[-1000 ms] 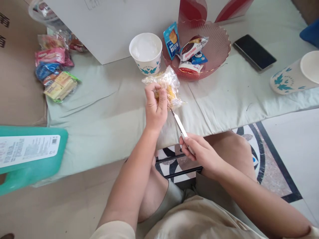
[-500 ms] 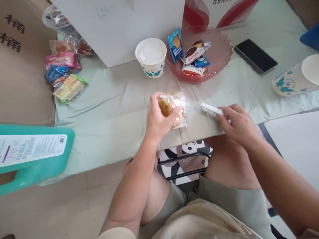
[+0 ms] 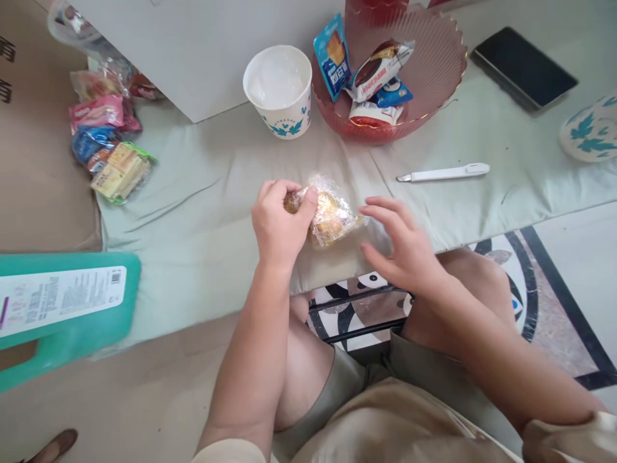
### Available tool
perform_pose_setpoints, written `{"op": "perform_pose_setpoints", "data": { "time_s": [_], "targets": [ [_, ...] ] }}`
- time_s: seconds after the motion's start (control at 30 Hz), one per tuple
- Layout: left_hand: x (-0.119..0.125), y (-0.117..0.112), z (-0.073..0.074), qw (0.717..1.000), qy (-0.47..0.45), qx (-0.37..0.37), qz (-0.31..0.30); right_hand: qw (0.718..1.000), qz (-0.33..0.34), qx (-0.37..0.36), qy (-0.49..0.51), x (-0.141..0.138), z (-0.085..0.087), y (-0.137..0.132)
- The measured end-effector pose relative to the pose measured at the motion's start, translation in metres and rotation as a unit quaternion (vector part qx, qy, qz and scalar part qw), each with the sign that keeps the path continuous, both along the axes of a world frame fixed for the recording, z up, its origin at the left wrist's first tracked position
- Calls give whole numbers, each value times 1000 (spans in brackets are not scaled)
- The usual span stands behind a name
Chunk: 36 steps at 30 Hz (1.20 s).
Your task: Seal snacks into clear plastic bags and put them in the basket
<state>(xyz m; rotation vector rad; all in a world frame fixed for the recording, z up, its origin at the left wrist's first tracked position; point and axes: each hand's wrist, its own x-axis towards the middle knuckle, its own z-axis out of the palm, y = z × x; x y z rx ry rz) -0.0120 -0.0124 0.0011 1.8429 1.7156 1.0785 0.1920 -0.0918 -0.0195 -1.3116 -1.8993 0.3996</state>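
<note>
My left hand [image 3: 282, 222] grips a small yellow-brown food item in clear plastic wrap [image 3: 332, 215], thumb on top and fingers around its left side. What exactly the food is, I cannot make out through the shiny wrap. To the right of the packet, my right hand [image 3: 402, 244] has its fingers spread and holds nothing; its fingertips are close to the wrap's right edge. A white utility knife [image 3: 443, 172] lies on the pale green cloth beyond my right hand, its blade end pointing left.
Behind the packet stand a white paper cup [image 3: 284, 96] and a pink glass bowl [image 3: 424, 96] with several wrapped snacks. A phone [image 3: 525, 67] and another paper cup [image 3: 590, 132] are at right. Snack packs [image 3: 120, 170] and a green jug [image 3: 130, 283] are at left.
My right hand has let go of the utility knife, which now lies on the cloth, and has moved left toward the packet. The camera view has shifted, and the packet has turned in my left hand.
</note>
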Motion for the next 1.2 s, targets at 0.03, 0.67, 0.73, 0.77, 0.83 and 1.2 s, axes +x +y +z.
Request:
{"op": "perform_pose_setpoints", "data": {
  "time_s": [0.03, 0.67, 0.73, 0.77, 0.83, 1.2],
  "targets": [
    [-1, 0, 0, 1000, -11, -3, -7, 1000, 16, 9, 11, -10, 0, 1],
    [-21, 7, 3, 970, -234, -62, -15, 989, -111, -64, -76, 36, 24, 6],
    [-18, 5, 0, 972, -198, -107, -61, 992, -78, -70, -74, 33, 26, 1],
    [-17, 4, -1, 973, -180, -131, -68, 993, -69, -66, -72, 31, 27, -1],
    [-16, 6, -4, 972, -167, -155, -51, 995, -65, -48, -66, 28, 30, -3],
    [-24, 32, -9, 953, -250, -135, 107, 983, -175, -31, -39, 47, 27, 12]
  ]
}}
